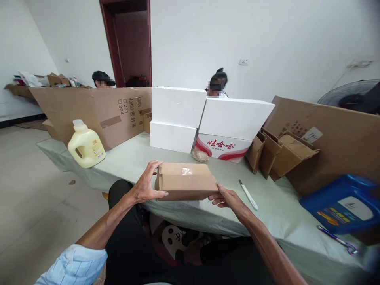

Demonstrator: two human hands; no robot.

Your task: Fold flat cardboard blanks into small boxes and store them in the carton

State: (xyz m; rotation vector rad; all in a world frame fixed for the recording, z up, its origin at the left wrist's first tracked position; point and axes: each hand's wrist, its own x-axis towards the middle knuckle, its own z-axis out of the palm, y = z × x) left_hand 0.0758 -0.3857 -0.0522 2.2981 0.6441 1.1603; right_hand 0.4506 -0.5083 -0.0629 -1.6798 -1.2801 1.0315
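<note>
A small brown box (pixel 187 184) was held in the middle of the frame, at the near edge of the cloth-covered table (pixel 127 162). The left hand (pixel 147 184) gripped its left end, spread wide, with fingers at the top rear corner and the thumb along the lower front. The right hand (pixel 227 198) was more closed, its thumb on the right corner and its fingers curled below. I couldn't tell whether the box touched the table or was just clear of it.

As far as I could judge, the work had got no further than handling a closed box. Its top lay flat, with shiny clear tape (pixel 187 171) over the middle; whether the tape was cut was too small to tell. Any opening, if that was wanted, was not yet done. What looked like a slim white knife (pixel 248 194) lay right of centre, near the right hand but held by neither. Beyond, near the frame's centre, white boxes (pixel 178 109) were stacked.
</note>
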